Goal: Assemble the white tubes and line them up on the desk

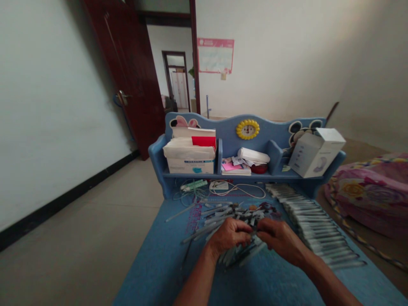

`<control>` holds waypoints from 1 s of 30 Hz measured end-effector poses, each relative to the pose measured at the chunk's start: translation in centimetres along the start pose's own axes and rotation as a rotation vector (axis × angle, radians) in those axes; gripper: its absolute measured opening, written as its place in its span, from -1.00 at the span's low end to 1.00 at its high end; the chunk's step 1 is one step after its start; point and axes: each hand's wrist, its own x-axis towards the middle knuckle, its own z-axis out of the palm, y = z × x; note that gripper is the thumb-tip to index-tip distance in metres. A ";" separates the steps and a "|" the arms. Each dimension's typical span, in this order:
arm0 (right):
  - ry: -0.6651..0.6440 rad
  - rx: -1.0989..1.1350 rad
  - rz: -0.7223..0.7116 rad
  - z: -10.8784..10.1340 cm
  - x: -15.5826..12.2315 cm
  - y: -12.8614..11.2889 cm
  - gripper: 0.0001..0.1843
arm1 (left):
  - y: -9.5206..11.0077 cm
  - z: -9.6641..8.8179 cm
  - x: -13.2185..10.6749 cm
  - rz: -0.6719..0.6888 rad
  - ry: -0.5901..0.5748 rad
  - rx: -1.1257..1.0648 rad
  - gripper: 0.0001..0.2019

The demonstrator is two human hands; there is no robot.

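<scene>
Over a loose pile of pen parts point(216, 219), my left hand point(230, 234) and my right hand point(279, 236) are brought close together, fingertips almost meeting. Both are closed in a pinch. Whatever lies between the fingers is small, blurred and partly hidden, so I cannot make it out. Clear tubes and dark small pieces make up the pile, some of it under my hands. To the right of my right hand, a long row of clear pens point(314, 223) lies side by side on the blue desk point(149, 263).
Along the desk's back runs a blue shelf point(204, 175) holding a mask box point(191, 165), papers point(236, 170) and a white box point(314, 155). A white cable point(248, 187) and a bundle of green-white tubes point(194, 185) lie below it. Pink bedding point(372, 199) is at right.
</scene>
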 end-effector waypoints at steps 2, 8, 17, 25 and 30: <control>0.006 -0.056 -0.004 0.1 0.1 -0.2 -0.73 | 0.0 0.0 0.0 -0.002 0.001 0.005 -0.76; 0.000 -0.145 0.020 0.0 0.0 -0.8 -0.72 | 0.1 -0.1 0.0 0.016 0.018 0.011 -0.78; 0.005 -0.221 0.029 -0.1 0.1 -1.3 -0.69 | 0.1 0.0 0.0 0.027 0.038 -0.014 -0.78; 0.023 -0.265 0.060 -0.1 0.0 -1.7 -0.64 | 0.4 0.0 0.1 0.039 0.035 -0.001 -0.80; 0.091 -0.315 0.085 -0.2 0.0 -2.1 -0.59 | 0.9 0.1 0.3 0.056 0.020 0.021 -0.79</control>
